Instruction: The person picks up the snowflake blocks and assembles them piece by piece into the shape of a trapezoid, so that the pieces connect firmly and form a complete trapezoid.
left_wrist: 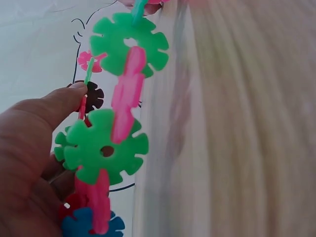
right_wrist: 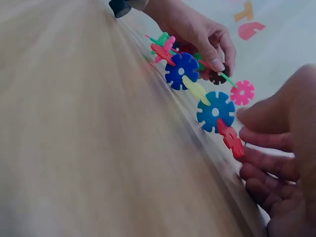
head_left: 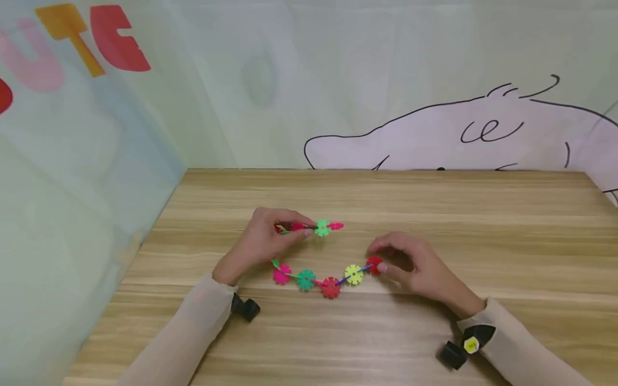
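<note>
A curved chain of notched plastic snowflake discs (head_left: 330, 288), slotted together in several colours, hangs between the two hands above the table. My left hand (head_left: 260, 236) pinches it near one end, thumb and fingertips at a black disc (left_wrist: 95, 95). Past those fingertips stick out a green disc (head_left: 322, 228) and a pink disc (right_wrist: 242, 93). My right hand (head_left: 410, 262) holds the red disc (right_wrist: 231, 140) at the opposite end between thumb and fingers. In the left wrist view, green discs (left_wrist: 106, 147) and pink ones pass close by the left palm. The left hand hides part of the chain in the head view.
The wood-grain table (head_left: 386, 343) lies under both hands. Behind it stands a pale backdrop (head_left: 232, 80) with a line-drawn figure, and coloured letters (head_left: 118, 40) are at the left. Both wrists wear small black devices (head_left: 454, 355) over beige sleeves.
</note>
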`<state>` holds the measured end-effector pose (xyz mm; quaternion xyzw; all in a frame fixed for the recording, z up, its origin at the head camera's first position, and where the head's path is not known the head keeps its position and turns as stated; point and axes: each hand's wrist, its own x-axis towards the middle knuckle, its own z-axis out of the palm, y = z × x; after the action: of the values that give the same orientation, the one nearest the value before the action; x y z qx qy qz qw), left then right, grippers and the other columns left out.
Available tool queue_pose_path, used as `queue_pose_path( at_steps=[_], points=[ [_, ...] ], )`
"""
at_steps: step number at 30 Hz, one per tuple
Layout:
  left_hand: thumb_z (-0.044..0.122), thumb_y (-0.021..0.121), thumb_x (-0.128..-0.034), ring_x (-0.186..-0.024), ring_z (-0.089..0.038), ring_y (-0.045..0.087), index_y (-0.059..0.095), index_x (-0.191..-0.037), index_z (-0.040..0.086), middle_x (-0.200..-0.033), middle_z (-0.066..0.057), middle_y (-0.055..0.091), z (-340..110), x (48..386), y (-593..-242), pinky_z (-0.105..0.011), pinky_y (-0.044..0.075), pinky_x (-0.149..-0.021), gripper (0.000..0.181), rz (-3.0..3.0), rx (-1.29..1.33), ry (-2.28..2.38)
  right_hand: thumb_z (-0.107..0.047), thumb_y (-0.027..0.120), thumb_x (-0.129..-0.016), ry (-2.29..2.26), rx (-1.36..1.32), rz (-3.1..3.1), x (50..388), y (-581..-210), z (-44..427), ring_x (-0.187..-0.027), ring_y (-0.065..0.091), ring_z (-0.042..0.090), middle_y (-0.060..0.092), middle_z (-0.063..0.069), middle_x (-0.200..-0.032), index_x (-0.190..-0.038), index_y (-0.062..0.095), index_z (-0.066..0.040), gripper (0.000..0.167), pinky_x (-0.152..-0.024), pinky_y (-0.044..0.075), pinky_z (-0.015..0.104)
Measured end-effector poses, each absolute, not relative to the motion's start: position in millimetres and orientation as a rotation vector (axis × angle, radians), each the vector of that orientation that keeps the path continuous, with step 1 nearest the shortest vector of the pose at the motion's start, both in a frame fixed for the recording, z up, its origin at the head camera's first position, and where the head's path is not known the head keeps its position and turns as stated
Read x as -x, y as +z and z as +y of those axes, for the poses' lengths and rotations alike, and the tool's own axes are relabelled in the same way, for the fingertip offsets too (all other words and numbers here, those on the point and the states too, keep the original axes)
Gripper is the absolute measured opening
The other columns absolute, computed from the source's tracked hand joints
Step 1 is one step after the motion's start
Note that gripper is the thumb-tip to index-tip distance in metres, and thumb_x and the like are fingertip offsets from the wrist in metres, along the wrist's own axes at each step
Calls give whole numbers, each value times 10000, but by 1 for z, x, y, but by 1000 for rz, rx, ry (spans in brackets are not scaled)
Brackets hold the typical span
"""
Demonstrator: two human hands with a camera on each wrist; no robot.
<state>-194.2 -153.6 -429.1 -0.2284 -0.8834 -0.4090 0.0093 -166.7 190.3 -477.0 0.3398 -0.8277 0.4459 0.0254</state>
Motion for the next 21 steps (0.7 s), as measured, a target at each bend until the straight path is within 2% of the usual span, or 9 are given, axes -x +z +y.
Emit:
queue_pose_path(
  at_steps=[4, 7, 10, 14, 16, 21],
  points=[
    [201, 848, -943, -898, -113, 711, 857, -1089, 319, -1058, 126, 832, -154, 196, -428, -286, 606, -779, 188, -2769, 709, -1283, -111, 844, -873, 1140, -1053, -2571, 164, -478, 187, -1179, 678, 173, 742, -26, -1253, -1168, 774, -205, 316, -1035, 549, 375],
    [202, 849, -941, -887, -120, 707, 857, -1083, 319, -1053, 126, 832, -154, 195, -428, -278, 598, -764, 184, -2778, 714, -1283, -123, 857, -870, 1105, -1006, -2586, 163, -478, 184, -1194, 655, 189, 737, -13, -1248, -1102, 779, -224, 265, -1030, 537, 411],
    [197, 853, -936, -894, -117, 710, 856, -1083, 317, -1054, 126, 833, -152, 194, -427, -276, 595, -756, 190, -2781, 729, -1292, -97, 838, -909, 1254, -920, -2606, 163, -477, 183, -1089, 675, 143, 764, -20, -1148, -1089, 768, -200, 218, -970, 552, 325],
    [180, 861, -925, -910, -94, 724, 857, -1084, 299, -1067, 125, 835, -147, 192, -427, -269, 600, -760, 198, -2774, 773, -1297, -82, 796, -963, 1626, -705, -2617, 166, -475, 184, -846, 669, 94, 779, 19, -1001, -1155, 747, -130, 204, -733, 557, 227],
    [172, 864, -921, -909, -81, 727, 858, -1081, 286, -1069, 122, 835, -145, 191, -427, -265, 603, -758, 196, -2766, 802, -1290, -101, 794, -972, 1788, -584, -2590, 168, -473, 183, -772, 665, 103, 784, 60, -964, -1187, 734, -100, 223, -660, 545, 225],
    [150, 871, -911, -876, -67, 723, 862, -1074, 263, -1054, 113, 838, -140, 187, -426, -253, 601, -730, 198, -2735, 873, -1273, -139, 795, -982, 2029, -399, -2481, 171, -469, 177, -705, 682, 119, 795, 41, -879, -1209, 714, -45, 258, -650, 556, 227]
  ],
)
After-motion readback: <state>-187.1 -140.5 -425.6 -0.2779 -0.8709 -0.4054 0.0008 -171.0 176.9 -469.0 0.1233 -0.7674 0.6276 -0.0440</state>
